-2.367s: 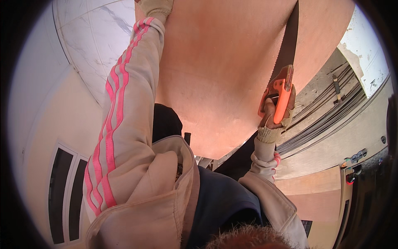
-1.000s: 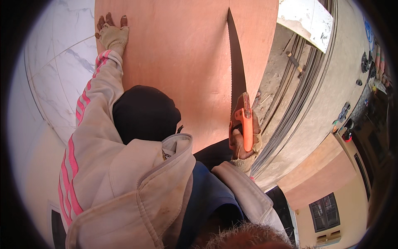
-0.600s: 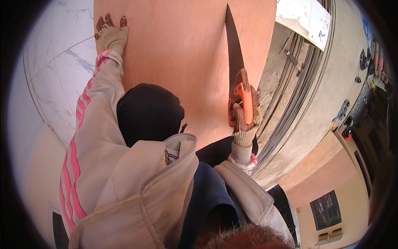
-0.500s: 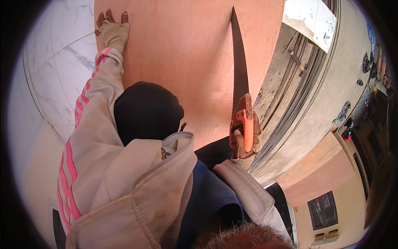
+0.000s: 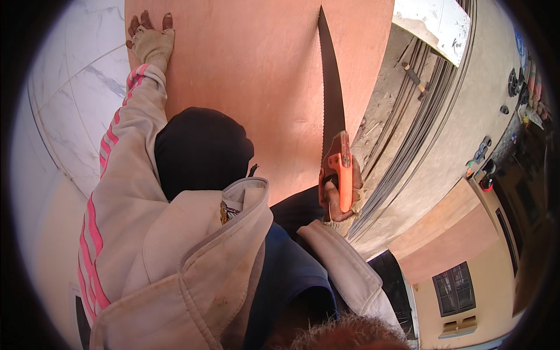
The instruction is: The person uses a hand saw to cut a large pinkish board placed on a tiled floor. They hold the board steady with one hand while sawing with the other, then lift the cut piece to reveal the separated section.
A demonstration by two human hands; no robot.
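Note:
A large reddish-brown plywood sheet [image 5: 245,70] lies in front of me. On its far left edge my left hand [image 5: 153,44], in a fingerless work glove, rests flat with the fingers spread. My right hand [image 5: 333,201], also gloved, is wrapped round the orange handle of a handsaw [image 5: 333,93]. The toothed dark blade points away from me, and its tip meets the sheet near the top of the view. Whether the tip passes into a cut there, I cannot tell. My black-trousered knee [image 5: 201,151] is against the sheet between my arms.
Right of the sheet, a hammer [image 5: 413,76] lies on dusty ground near long thin dark rods [image 5: 402,175]. A white panel [image 5: 437,26] is beyond them. White marbled tiles [image 5: 87,111] run along the left. Footwear and other items lie at the far right.
The whole view has shifted slightly, so things appear a little further left. My left hand stays on the sheet, and the saw keeps nearly the same place against it.

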